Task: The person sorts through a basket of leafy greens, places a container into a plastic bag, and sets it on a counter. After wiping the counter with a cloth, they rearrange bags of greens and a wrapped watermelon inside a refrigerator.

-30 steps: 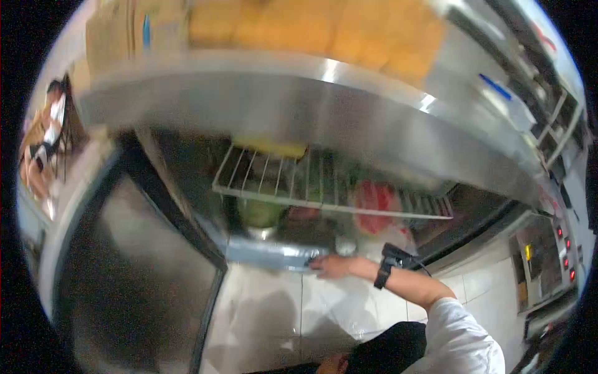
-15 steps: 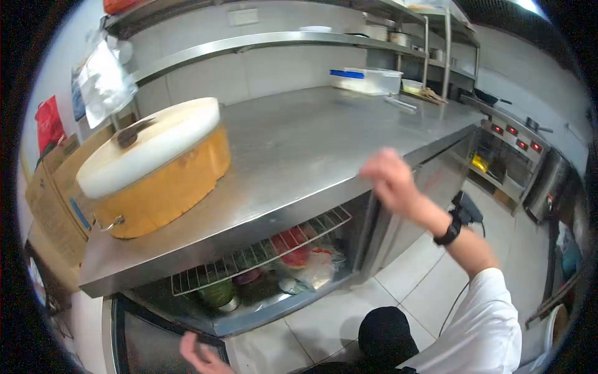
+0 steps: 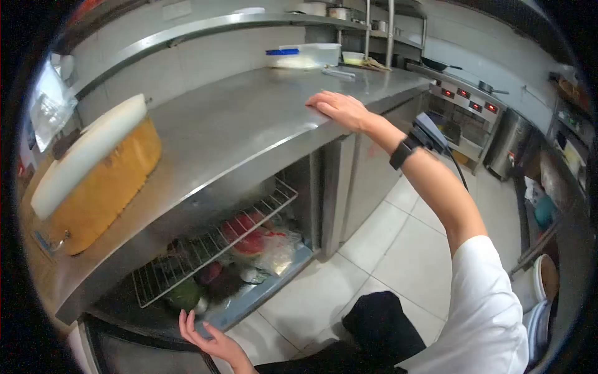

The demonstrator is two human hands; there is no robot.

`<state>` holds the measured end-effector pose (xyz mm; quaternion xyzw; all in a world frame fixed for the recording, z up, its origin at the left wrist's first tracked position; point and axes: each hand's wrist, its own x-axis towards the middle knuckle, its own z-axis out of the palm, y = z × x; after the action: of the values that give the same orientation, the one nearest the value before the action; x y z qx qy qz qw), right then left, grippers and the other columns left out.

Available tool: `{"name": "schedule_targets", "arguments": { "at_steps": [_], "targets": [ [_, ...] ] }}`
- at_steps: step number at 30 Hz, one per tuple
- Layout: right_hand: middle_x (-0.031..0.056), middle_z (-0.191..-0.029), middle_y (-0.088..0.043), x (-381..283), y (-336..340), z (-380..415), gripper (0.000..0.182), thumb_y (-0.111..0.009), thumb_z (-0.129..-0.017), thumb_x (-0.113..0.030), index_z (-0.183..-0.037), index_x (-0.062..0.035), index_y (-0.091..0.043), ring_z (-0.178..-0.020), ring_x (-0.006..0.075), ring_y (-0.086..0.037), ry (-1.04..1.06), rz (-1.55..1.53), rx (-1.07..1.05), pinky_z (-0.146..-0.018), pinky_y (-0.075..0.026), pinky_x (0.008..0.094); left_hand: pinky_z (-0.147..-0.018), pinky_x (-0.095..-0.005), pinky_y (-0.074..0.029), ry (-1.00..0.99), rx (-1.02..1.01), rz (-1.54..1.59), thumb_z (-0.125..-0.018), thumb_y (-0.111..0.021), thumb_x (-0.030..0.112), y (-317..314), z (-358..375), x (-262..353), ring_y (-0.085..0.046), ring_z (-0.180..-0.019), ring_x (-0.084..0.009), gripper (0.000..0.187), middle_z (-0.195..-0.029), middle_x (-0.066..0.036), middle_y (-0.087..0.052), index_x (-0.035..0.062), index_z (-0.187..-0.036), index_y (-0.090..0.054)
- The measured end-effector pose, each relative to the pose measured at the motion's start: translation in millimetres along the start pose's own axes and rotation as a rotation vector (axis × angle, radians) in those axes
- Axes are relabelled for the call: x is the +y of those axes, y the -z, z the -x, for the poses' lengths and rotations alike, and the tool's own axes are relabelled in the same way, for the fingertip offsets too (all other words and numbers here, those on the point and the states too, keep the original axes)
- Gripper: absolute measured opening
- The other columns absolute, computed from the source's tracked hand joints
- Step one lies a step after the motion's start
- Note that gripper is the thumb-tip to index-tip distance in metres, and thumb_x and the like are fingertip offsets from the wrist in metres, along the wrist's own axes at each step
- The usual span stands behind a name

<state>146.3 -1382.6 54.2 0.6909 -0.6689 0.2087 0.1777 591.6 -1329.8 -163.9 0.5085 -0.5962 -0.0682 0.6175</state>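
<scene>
My right hand [image 3: 339, 110] lies with its fingers stretched over the front edge of the steel counter [image 3: 230, 103], holding nothing. My left hand [image 3: 208, 340] is in front of the open under-counter fridge, fingers apart and nothing in them. Close by it are the open fridge door [image 3: 146, 349] and the fridge's bottom edge. Inside hangs a tilted wire rack [image 3: 218, 246]. Below and behind the rack are a round green item [image 3: 185, 295], something red in wrapping [image 3: 247, 234] and a clear plastic bag [image 3: 276, 252] with pale contents.
A thick round chopping board [image 3: 99, 187], white on top and wood-coloured below, stands on the counter's left end. Plastic containers [image 3: 311, 55] sit at the back. Beyond are a cooker with red displays [image 3: 464, 96] and a tall steel pot [image 3: 509, 143]. My dark-clothed knee is over the tiled floor [image 3: 398, 262].
My right hand has come down from above the counter's edge onto it. My left hand has risen further into view, its fingers spread. The view has turned and moved closer to the fridge.
</scene>
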Motion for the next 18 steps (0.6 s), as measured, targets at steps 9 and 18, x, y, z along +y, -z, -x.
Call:
{"name": "schedule_targets", "arguments": {
  "at_steps": [9,18],
  "targets": [
    [0.005,-0.11,-0.052,34,15,-11,0.038,-0.039,-0.087,-0.033,-0.115,-0.0098,-0.048,-0.1,0.0163,-0.049,0.12,-0.354,-0.255,-0.084,-0.039,0.0281,-0.098,-0.0422,-0.023,-0.15,0.0,-0.114,-0.084,-0.036,0.014,-52,16,39,-0.037,-0.114,-0.0276,0.029,-0.118,-0.013,-0.043,-0.0003,-0.105,-0.049],
    [0.0137,-0.098,-0.059,418,80,2,0.029,-0.05,-0.078,-0.015,-0.104,-0.0016,-0.055,-0.093,0.0218,-0.054,-0.448,0.155,-0.201,-0.082,-0.042,0.0304,-0.099,-0.0532,-0.016,-0.51,0.259,-0.339,-0.091,-0.034,0.027,-173,-16,202,-0.03,-0.119,-0.0402,0.038,-0.126,-0.023,-0.036,0.0005,-0.115,-0.045]
  ]
}}
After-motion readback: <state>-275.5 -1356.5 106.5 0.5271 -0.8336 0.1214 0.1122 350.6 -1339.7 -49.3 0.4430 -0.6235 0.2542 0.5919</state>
